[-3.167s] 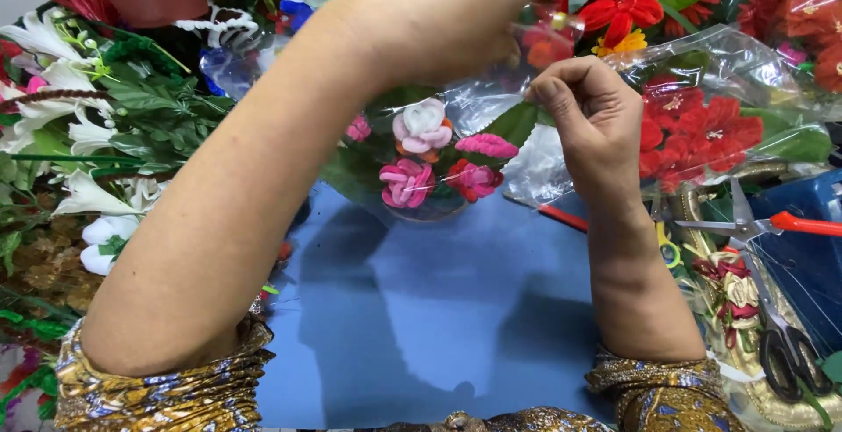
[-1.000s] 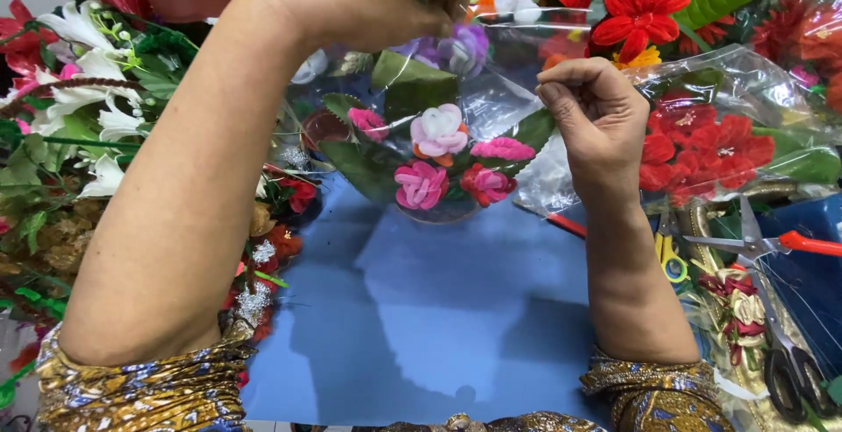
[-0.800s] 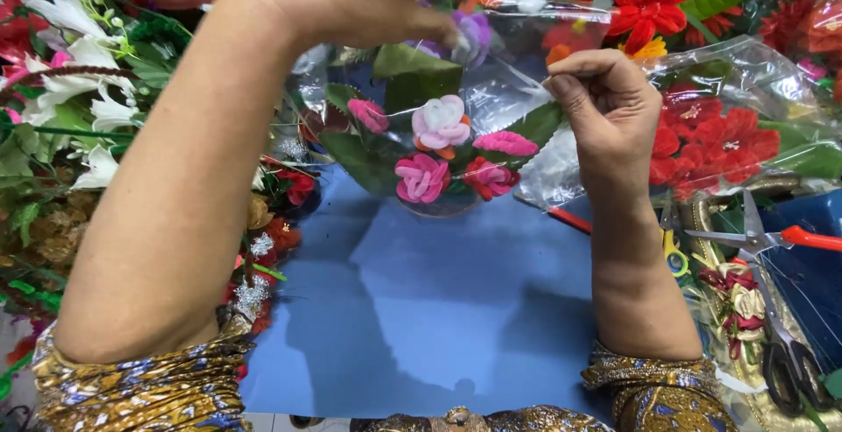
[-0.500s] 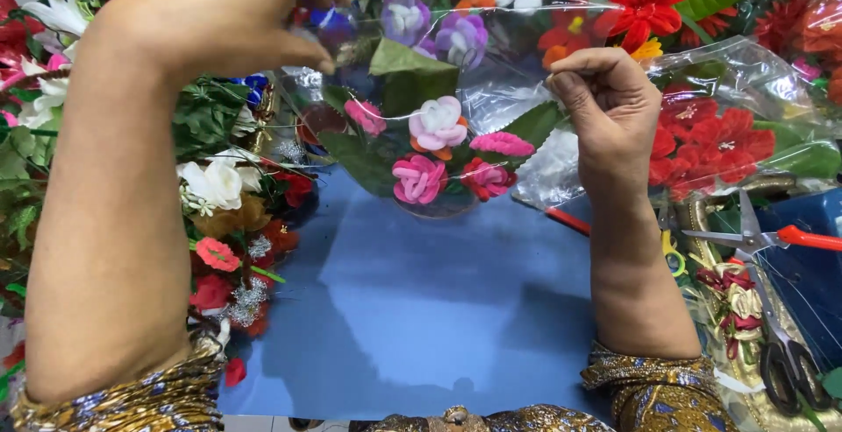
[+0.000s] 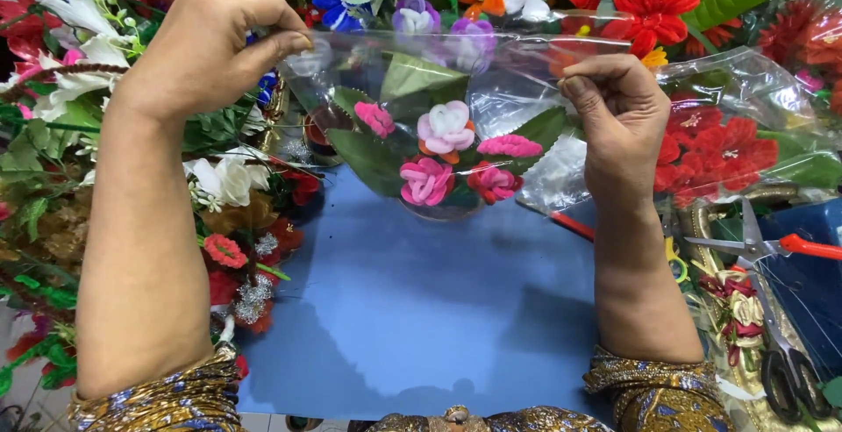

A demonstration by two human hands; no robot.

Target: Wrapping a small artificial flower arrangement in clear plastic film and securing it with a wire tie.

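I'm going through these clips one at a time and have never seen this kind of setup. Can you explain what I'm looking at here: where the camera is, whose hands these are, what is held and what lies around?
There is no machine. The single picture comes from a camera worn on a person's head, looking down at their own bare arms and hands.

The left hand and the right hand each pinch one end of a clear plastic sheet, held stretched between them above the work surface. Through it you see a small bunch of pink fabric flowers with green leaves; whether it sits inside the plastic or just behind it is hard to tell.

Below lies a blue mat. Piles of artificial flowers surround it: white ones on the left, red ones at the top right. At the right edge lie scissors with a red handle.
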